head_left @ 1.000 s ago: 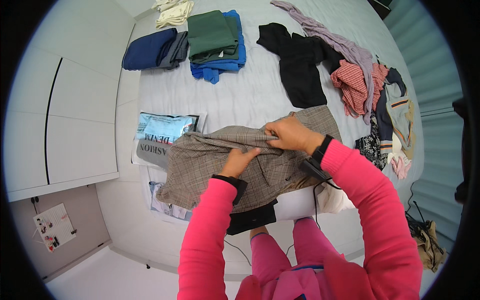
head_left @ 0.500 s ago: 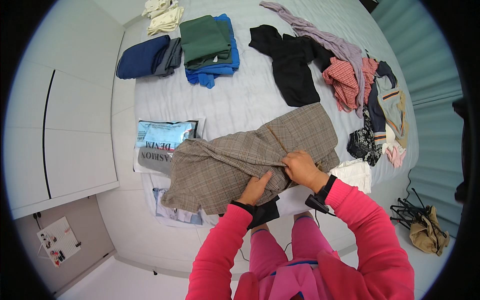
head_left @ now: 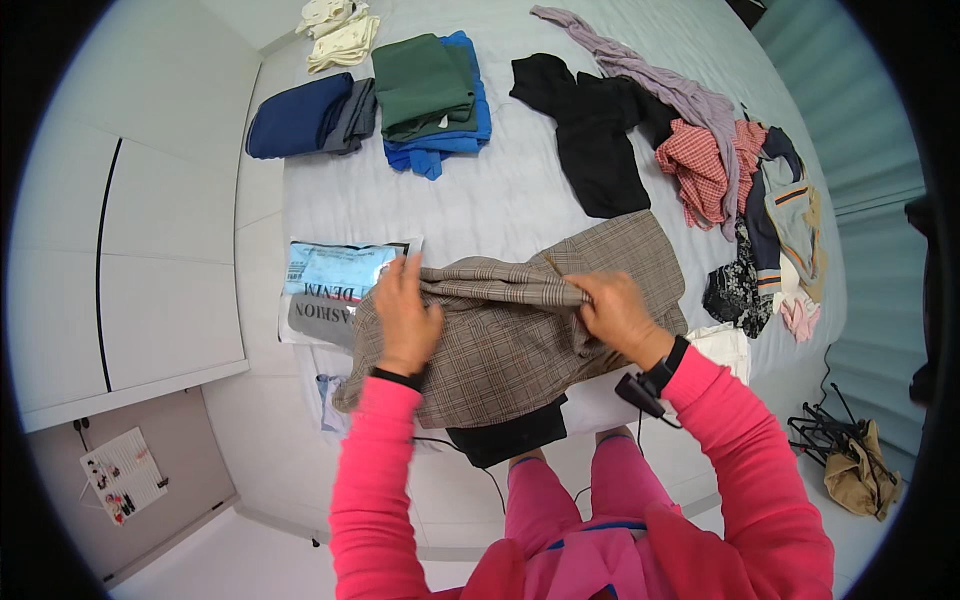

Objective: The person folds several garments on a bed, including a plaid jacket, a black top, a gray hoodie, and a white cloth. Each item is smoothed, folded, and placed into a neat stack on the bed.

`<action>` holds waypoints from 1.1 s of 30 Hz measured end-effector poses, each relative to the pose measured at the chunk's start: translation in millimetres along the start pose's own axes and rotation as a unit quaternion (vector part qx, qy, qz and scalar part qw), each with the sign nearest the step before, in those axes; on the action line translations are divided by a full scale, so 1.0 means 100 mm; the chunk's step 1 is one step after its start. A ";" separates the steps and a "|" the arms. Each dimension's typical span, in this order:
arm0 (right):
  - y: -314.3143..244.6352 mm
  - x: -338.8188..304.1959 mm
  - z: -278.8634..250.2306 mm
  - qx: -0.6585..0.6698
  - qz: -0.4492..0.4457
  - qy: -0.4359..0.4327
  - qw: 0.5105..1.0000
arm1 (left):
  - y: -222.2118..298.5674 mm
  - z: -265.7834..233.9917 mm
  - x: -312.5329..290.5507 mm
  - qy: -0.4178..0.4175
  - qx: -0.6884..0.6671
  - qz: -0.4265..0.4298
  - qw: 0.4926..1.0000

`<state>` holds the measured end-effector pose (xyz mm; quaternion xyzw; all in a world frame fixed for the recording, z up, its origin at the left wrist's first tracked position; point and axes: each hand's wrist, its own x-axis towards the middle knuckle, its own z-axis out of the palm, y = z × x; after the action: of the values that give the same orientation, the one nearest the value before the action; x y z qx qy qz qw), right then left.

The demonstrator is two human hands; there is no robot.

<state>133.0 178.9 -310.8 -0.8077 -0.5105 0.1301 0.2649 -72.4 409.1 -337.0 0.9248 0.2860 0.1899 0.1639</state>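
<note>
A brown plaid blazer (head_left: 500, 360) lies across the near edge of the bed, one sleeve (head_left: 490, 280) stretched along its upper side. My right hand (head_left: 622, 312) is closed on the cuff end of that sleeve, lifting it slightly. Over the blazer's left part is my left hand (head_left: 405, 320), its fingers stretched out and a little blurred, the thumb apart, near the sleeve's other end. Beneath the blazer a black folded garment (head_left: 510, 435) hangs over the bed's edge. Beside my left hand lies a plastic-packed garment (head_left: 320, 290), partly covered.
Folded piles stand at the far left: a green garment (head_left: 425, 85) on blue ones, a navy one (head_left: 300, 118), and cream pieces (head_left: 342, 45). Black clothing (head_left: 595, 140), a red checked garment (head_left: 693, 170) and other loose clothes lie to the right. White folded cloth (head_left: 722, 348) sits near my right wrist.
My left hand has moved left and away from me, off the blazer's middle. My right hand has drawn the sleeve out straighter and shifted slightly away from me. The view has shifted slightly.
</note>
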 end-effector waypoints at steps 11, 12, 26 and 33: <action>0.19 0.47 -0.37 -0.124 -0.057 0.084 0.987 | -0.84 0.36 0.24 -0.169 0.087 -0.058 0.980; 0.20 0.47 -0.36 -0.127 -0.069 0.088 0.986 | -0.81 0.34 0.21 -0.076 0.090 -0.024 0.993; -0.18 0.51 -0.42 -0.134 -0.208 0.056 0.967 | -0.41 1.05 0.06 -0.301 -0.611 -0.467 0.564; -0.40 -0.76 0.10 -0.120 -0.156 -0.176 0.964 | -0.90 0.49 -0.11 -0.214 -0.721 -0.467 0.466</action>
<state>63.9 127.0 -300.7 -0.7082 -0.6807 0.1649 0.0889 -101.1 463.3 -419.8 0.2198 0.3927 0.0201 0.8928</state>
